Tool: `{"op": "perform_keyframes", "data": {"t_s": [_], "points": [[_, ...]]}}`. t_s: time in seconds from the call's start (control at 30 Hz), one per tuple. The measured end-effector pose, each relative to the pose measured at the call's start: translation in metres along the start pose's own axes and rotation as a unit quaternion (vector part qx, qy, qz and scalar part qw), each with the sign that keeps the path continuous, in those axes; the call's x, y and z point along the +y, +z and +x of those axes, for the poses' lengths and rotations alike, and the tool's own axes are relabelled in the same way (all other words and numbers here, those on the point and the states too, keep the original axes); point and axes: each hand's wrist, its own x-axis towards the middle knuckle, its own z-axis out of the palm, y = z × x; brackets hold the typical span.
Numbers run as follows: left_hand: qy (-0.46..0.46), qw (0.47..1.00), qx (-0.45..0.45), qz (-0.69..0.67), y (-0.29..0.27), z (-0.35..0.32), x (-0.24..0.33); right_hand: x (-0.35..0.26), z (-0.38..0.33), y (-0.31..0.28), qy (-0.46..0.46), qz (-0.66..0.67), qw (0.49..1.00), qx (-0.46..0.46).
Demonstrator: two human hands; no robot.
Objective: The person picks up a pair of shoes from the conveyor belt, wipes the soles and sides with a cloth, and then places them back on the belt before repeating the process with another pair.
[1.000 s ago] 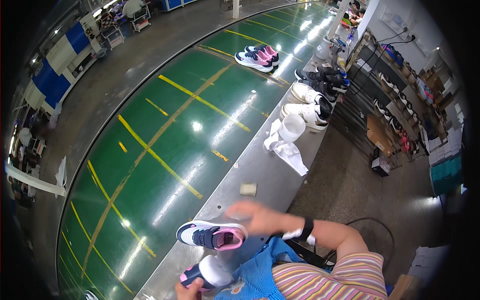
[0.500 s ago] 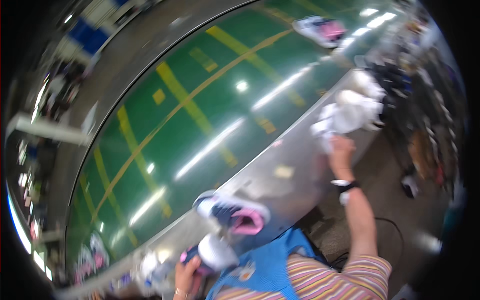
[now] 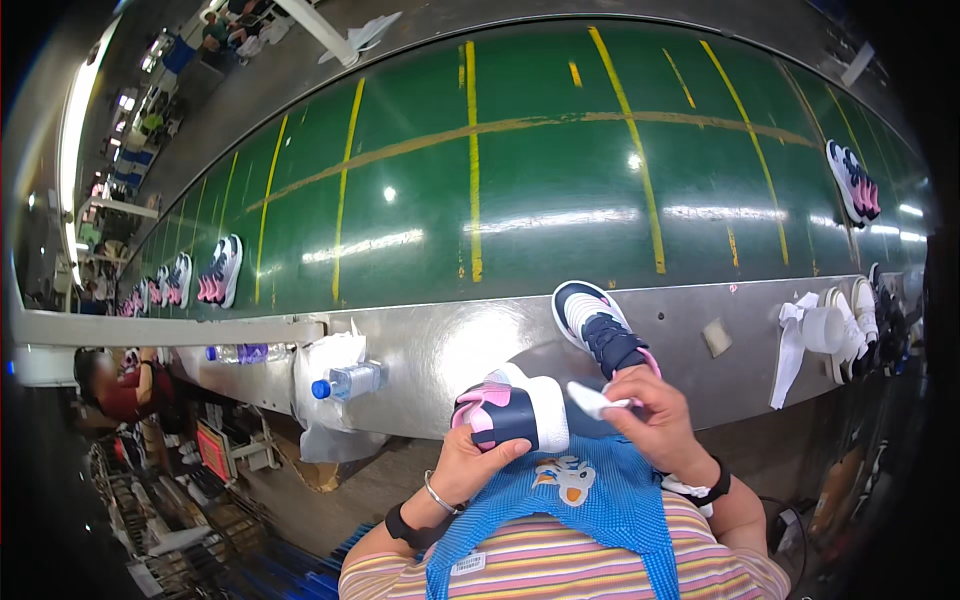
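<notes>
My left hand (image 3: 468, 465) is closed around a navy and pink sneaker (image 3: 505, 425), holding it in front of my apron with its white sole facing right. In my right hand (image 3: 660, 425), a small white piece (image 3: 590, 402) is pinched between thumb and fingers. Its loose end points at the sneaker's sole and seems just apart from it. Whether it is cloth or something stiffer I cannot tell. A second sneaker (image 3: 605, 330), navy with a white toe and pink lining, lies on the metal ledge (image 3: 440, 345) just beyond my right hand, which partly covers its heel.
Beyond the ledge runs a green conveyor belt (image 3: 540, 190) with yellow lines. Pairs of sneakers stand on it at left (image 3: 222, 272) and right (image 3: 853, 182). A water bottle (image 3: 348, 381) lies at the ledge's left, white items (image 3: 822, 328) at its right. A co-worker (image 3: 125, 385) is far left.
My right hand has come back from the white items at the right and now holds a small white piece near the sneaker. My left hand still holds the sneaker. The view has turned.
</notes>
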Motion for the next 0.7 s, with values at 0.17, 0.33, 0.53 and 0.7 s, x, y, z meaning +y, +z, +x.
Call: {"op": "perform_keyframes", "data": {"t_s": [0.17,0.33,0.53,0.7], "points": [[0.032,0.999,0.005,0.001,-0.011,-0.012,-0.003,-0.002,0.009,0.026,0.019,0.009,0.997,-0.073],[0.054,0.998,0.015,-0.017,-0.015,-0.012,-0.016,0.001,0.023,0.044,0.054,0.087,0.981,-0.163],[0.027,0.997,0.012,-0.065,-0.019,-0.014,-0.027,0.026,0.023,0.065,0.103,0.125,0.975,-0.152],[0.084,0.993,0.042,0.065,-0.02,-0.023,-0.05,0.039,0.031,0.079,0.2,0.096,0.972,-0.082]]}}
